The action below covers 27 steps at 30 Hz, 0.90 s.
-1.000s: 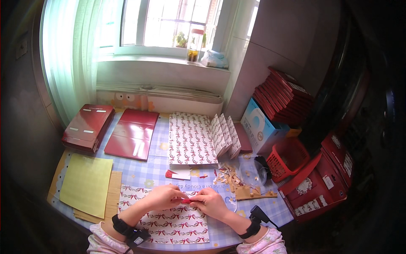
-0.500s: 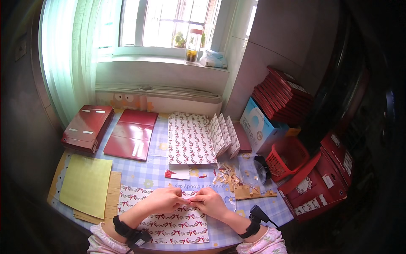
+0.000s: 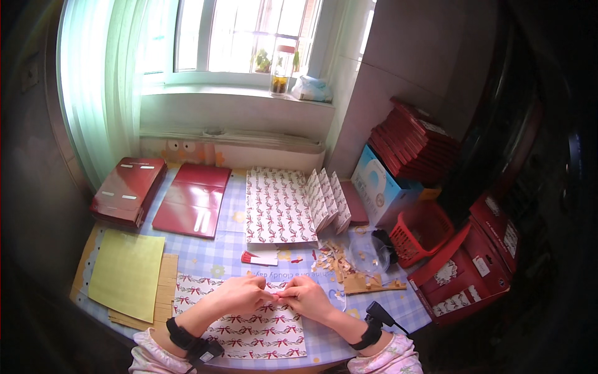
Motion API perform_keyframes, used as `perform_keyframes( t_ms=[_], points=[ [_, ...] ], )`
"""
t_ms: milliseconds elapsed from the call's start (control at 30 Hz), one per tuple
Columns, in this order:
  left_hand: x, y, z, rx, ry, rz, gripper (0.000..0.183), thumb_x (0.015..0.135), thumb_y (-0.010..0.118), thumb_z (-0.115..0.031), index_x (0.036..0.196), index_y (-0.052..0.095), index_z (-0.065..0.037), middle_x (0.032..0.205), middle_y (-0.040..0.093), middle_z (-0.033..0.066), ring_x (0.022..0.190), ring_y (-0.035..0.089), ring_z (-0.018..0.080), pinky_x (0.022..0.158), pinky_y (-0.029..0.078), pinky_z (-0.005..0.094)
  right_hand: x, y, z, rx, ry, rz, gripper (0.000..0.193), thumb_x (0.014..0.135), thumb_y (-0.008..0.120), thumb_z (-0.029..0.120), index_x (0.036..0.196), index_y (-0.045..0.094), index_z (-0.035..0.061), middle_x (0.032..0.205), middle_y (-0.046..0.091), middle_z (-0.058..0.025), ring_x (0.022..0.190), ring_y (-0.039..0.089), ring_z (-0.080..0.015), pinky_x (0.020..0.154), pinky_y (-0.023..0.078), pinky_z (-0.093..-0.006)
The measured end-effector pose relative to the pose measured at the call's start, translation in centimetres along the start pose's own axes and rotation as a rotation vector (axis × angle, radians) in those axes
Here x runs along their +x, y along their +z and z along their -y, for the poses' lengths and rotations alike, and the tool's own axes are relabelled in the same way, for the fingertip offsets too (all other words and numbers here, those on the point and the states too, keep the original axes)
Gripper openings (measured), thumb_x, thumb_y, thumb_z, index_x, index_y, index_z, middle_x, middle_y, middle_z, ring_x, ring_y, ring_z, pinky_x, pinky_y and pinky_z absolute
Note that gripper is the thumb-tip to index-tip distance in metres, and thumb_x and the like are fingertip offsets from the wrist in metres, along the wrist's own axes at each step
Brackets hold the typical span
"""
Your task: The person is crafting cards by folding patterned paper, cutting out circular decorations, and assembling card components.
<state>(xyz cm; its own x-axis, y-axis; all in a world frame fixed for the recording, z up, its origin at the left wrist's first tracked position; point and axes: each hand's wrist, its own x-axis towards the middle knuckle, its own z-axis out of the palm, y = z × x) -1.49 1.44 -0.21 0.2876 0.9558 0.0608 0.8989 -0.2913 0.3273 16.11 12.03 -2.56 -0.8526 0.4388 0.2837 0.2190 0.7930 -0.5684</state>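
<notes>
Lying under hands (image 3: 248, 294), patterned sheet (image 3: 261, 333) (partly hidden)

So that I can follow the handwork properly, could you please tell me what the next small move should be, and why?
Probably ease the left hand slightly away from the right hand: the two seem to meet above the bow-patterned sheet and hide whatever may be between them, so a small gap should show it.

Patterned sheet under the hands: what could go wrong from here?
The left hand and right hand meet over the patterned sheet, hiding anything between them, so a slip might go unnoticed. The paper scraps beyond the right hand could get swept onto the sheet. The slanted dark red packs atop the blue box might slide.
</notes>
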Motion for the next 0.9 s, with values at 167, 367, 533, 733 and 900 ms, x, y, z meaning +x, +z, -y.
perform_keyframes(
  t_ms=[167,367,533,733,900],
  points=[
    [-1.1,-0.9,0.9,-0.088,-0.098,-0.162,0.027,0.071,0.065,-0.024,0.097,0.061,-0.019,0.087,0.054,0.0072,0.087,0.055,0.0254,0.069,0.047,0.0338,-0.2,-0.8,0.6,0.143,0.041,-0.025,0.018,0.077,0.063,0.023,0.089,0.066,0.0095,0.085,0.057,-0.0078,0.083,0.055,-0.0230,0.073,0.045,-0.0312],
    [-2.1,-3.0,1.5,-0.075,-0.400,0.008,0.061,0.060,0.073,-0.040,0.104,0.048,-0.006,0.099,0.052,0.0168,0.097,0.050,0.0317,0.082,0.042,0.0368,-0.2,-3.4,0.0,0.397,0.189,-0.011,0.034,0.086,0.052,0.028,0.112,0.053,0.0066,0.107,0.047,-0.0112,0.096,0.051,-0.0197,0.077,0.044,-0.0299],
    [-2.5,-3.0,2.3,-0.013,-0.403,0.056,0.061,0.056,0.076,-0.040,0.100,0.052,-0.006,0.092,0.055,0.0142,0.091,0.052,0.0308,0.077,0.044,0.0363,0.0,-4.1,1.4,0.772,0.457,0.290,0.051,0.086,0.053,0.034,0.124,0.038,0.0041,0.117,0.035,-0.0127,0.106,0.044,-0.0203,0.080,0.043,-0.0309],
    [-2.3,-3.5,3.7,-0.218,-0.375,-0.007,0.035,0.066,0.072,-0.033,0.080,0.060,-0.003,0.079,0.057,0.0140,0.076,0.056,0.0271,0.068,0.045,0.0322,-0.1,-3.1,0.5,0.572,0.304,0.058,0.055,0.082,0.061,0.024,0.124,0.034,0.0018,0.121,0.033,-0.0098,0.108,0.042,-0.0155,0.083,0.043,-0.0311],
    [-2.8,-4.3,3.5,-0.500,-0.365,-0.287,0.029,0.072,0.068,-0.028,0.081,0.059,-0.001,0.065,0.057,0.0126,0.064,0.056,0.0258,0.059,0.045,0.0316,0.2,-3.5,1.1,1.025,0.434,0.258,0.054,0.081,0.061,0.016,0.125,0.034,0.0006,0.118,0.045,-0.0096,0.103,0.047,-0.0134,0.084,0.042,-0.0300]
  ],
)
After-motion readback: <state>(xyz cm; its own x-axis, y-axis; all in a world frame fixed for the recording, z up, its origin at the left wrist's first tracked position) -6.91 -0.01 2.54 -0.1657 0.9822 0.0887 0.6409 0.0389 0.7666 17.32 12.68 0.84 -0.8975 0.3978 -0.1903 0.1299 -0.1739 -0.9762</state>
